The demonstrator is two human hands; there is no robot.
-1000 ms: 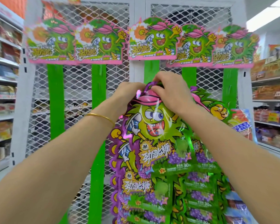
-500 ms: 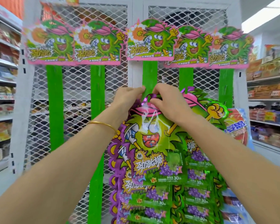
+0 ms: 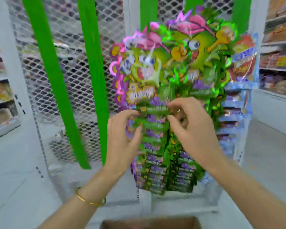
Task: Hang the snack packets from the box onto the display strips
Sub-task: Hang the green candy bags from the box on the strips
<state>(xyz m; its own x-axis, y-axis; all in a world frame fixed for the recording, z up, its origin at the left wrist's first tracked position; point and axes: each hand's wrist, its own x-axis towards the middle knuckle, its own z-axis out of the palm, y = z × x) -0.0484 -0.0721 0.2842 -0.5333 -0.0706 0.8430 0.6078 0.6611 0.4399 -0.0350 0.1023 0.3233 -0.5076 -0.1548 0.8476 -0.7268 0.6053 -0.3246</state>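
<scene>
Green display strips (image 3: 92,63) hang down a white mesh rack (image 3: 73,52). A string of green and purple snack packets (image 3: 153,124) with a cartoon header hangs on the middle strip (image 3: 148,12), and a second string (image 3: 198,52) hangs beside it. My left hand (image 3: 122,139) is at the left edge of the packets, fingers loosely curved and fingertips touching them. My right hand (image 3: 193,129) is in front of them, its fingers loosely curled with the tips on a packet. The picture is blurred. The top of the cardboard box (image 3: 150,223) shows at the bottom edge.
Blue snack packets (image 3: 234,103) hang at the rack's right side. Stocked shop shelves stand at the left (image 3: 0,90) and right (image 3: 279,60). Pale floor lies on both sides of the rack.
Both hands have let go of the header at the top of the strip and dropped to the middle of the hanging packets. The view has tilted down, bringing the box into sight.
</scene>
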